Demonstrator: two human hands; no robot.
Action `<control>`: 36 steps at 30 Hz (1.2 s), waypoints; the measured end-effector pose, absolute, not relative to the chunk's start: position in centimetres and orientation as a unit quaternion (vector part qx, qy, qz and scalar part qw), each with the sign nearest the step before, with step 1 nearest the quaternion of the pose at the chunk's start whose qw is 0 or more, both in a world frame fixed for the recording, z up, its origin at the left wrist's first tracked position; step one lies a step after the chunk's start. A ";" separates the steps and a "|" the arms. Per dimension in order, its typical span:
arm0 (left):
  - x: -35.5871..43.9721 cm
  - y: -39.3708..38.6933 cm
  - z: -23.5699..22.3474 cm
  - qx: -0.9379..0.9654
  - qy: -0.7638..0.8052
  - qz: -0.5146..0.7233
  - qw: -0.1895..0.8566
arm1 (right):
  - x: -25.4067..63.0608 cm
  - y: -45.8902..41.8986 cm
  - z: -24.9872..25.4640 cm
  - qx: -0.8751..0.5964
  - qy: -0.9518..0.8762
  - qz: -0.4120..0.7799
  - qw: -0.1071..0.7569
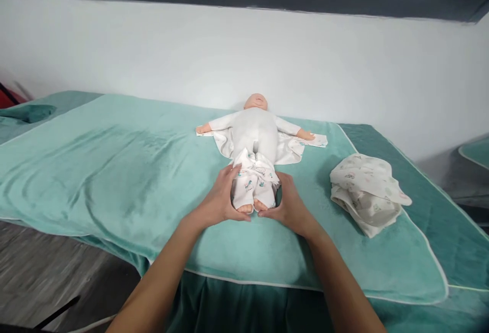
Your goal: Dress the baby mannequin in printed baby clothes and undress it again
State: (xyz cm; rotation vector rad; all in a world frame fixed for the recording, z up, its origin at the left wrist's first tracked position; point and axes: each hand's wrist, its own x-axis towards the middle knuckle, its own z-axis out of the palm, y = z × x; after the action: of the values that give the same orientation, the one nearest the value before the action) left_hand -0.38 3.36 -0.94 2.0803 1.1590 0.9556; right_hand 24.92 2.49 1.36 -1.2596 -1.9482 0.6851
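A baby doll (255, 127) with a white cloth body lies on its back, head toward the wall, arms spread over an open printed shirt (290, 149). White printed baby trousers (250, 183) cover its lower legs and are bunched at the top around the thighs. Its bare toes (247, 208) stick out of the leg ends. My left hand (219, 198) is curled around the outer side of one trouser leg, thumb and fingers at the cloth and near the foot. On the other leg, my right hand (288, 203) grips the same way. Some fingers are hidden behind the legs.
A folded bundle of printed white cloth (364, 190) lies to the right. Everything rests on a light green blanket (126, 170) with a pale edge, over a darker green cover (416, 185). The white wall (153, 53) stands directly behind the doll's head.
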 end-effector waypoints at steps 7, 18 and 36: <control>0.4 3.8 0.3 0.787 0.462 0.350 0.213 | 24.3 2.3 2.2 -0.524 -0.703 0.288 0.385; 0.3 2.2 4.5 0.724 0.508 0.313 0.345 | 23.9 0.7 6.0 -0.591 -0.662 0.337 0.315; -3.8 -1.0 17.1 0.847 0.320 0.007 0.425 | 24.9 -2.6 18.3 -0.456 -0.796 0.397 -0.020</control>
State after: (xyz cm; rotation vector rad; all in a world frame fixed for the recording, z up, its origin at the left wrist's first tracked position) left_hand -3.81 -0.98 17.11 2.1173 0.8010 0.0168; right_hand 24.88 -2.56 18.34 -1.4521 -2.5337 1.2634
